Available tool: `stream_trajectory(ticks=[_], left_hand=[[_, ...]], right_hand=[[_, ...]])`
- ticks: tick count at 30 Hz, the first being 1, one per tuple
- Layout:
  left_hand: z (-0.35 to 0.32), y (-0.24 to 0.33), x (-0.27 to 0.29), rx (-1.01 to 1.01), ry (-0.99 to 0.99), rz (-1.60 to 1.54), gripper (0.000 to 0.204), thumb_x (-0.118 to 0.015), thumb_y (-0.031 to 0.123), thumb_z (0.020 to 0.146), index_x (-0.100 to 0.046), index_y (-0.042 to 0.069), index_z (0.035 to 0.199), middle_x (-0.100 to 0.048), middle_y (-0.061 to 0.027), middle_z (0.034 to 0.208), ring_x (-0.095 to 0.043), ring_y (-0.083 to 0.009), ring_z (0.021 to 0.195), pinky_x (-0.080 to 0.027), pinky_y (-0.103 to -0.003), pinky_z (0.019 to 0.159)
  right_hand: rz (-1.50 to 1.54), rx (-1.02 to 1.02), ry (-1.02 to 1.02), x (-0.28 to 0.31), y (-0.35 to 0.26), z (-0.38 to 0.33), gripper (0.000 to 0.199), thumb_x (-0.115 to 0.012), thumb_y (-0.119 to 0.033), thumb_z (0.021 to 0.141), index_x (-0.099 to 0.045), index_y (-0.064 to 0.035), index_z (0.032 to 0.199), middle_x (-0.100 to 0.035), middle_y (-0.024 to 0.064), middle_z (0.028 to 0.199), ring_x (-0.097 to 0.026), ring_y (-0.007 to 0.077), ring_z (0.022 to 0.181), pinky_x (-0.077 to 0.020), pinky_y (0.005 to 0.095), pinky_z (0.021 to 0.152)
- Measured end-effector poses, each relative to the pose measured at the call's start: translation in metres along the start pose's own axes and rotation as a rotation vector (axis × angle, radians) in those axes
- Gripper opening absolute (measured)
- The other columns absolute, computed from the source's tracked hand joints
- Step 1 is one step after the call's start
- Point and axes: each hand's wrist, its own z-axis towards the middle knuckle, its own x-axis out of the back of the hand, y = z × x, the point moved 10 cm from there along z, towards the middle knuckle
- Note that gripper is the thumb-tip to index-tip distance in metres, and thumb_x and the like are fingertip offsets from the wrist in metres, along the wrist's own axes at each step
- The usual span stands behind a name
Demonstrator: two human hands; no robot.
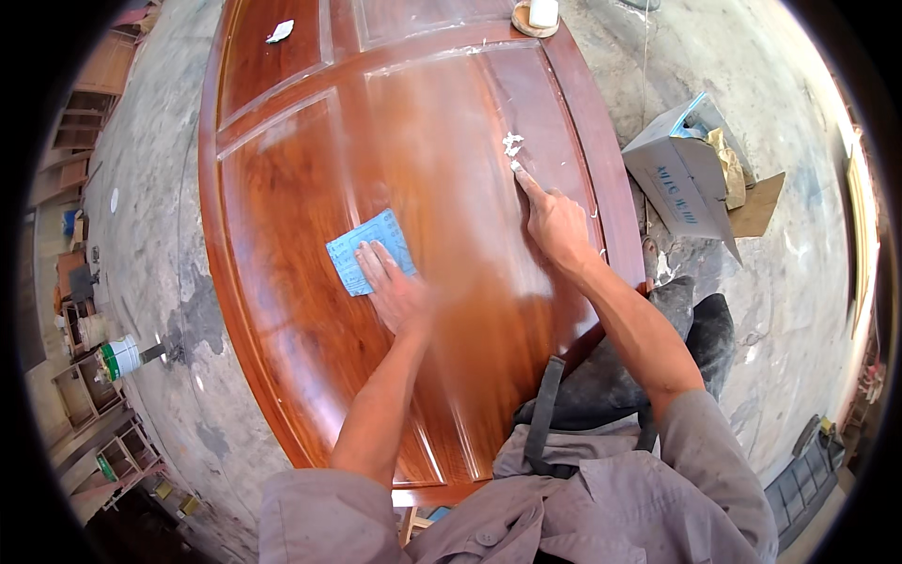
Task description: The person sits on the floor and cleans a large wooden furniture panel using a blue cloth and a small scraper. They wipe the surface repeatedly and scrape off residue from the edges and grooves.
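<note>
We see both forearms rising from the lower edge over a glossy red-brown door (310,188) that fills the centre of the frame. Our left hand (395,287) lies palm down at mid-frame, fingers straight and together, their tips pressing flat on the lower right corner of one blue sandpaper sheet (369,250); most of the sheet shows up and to the left of the fingers. Our right hand (556,226) reaches further, right of centre, with the forefinger stretched out and the other fingers curled under. Its tip touches the groove beside the door's right-hand strip, at the lower edge of one small white filler patch (512,144), which sits just above the fingertip. Whether something thin is pinched at that tip we cannot tell.

At the top edge stands one round pot (536,16) on the door's end, and one white scrap (280,31) lies on the upper left panel. In the right of the frame, on the concrete floor (150,235), sits one open cardboard box (678,174). One white-and-green bucket (120,357) stands at the left edge.
</note>
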Motion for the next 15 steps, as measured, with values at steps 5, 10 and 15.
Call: stream_trajectory(ticks=[5,10,15], left_hand=[[0.002,-0.006,0.005,0.02,-0.01,-0.012,0.082,-0.064,0.007,0.095,-0.024,-0.003,0.166,-0.019,-0.0192,0.176,-0.014,-0.0344,0.165,-0.029,-0.046,0.129],[0.003,-0.006,0.003,0.005,0.019,-0.025,0.081,-0.064,0.007,0.095,-0.025,-0.004,0.166,-0.019,-0.0203,0.176,-0.016,-0.0355,0.164,-0.028,-0.047,0.13],[0.002,-0.007,0.001,-0.03,0.06,-0.01,0.082,-0.062,0.007,0.096,-0.023,-0.003,0.166,-0.018,-0.0198,0.177,-0.016,-0.0354,0.164,-0.029,-0.047,0.13]], right_hand=[[0.001,-0.023,-0.073,-0.002,-0.009,-0.012,0.057,-0.056,-0.005,0.097,-0.061,-0.0278,0.15,-0.07,0.0247,0.087,-0.07,0.0466,0.074,-0.0563,0.0558,0.069],[-0.011,-0.012,-0.074,-0.002,-0.009,-0.004,0.06,-0.055,-0.002,0.096,-0.061,-0.0271,0.15,-0.07,0.0246,0.089,-0.071,0.0459,0.078,-0.0566,0.0559,0.071],[0.003,-0.013,-0.042,-0.003,-0.01,0.006,0.059,-0.054,-0.003,0.097,-0.061,-0.0276,0.15,-0.07,0.0248,0.089,-0.071,0.0457,0.078,-0.0565,0.0564,0.072]])
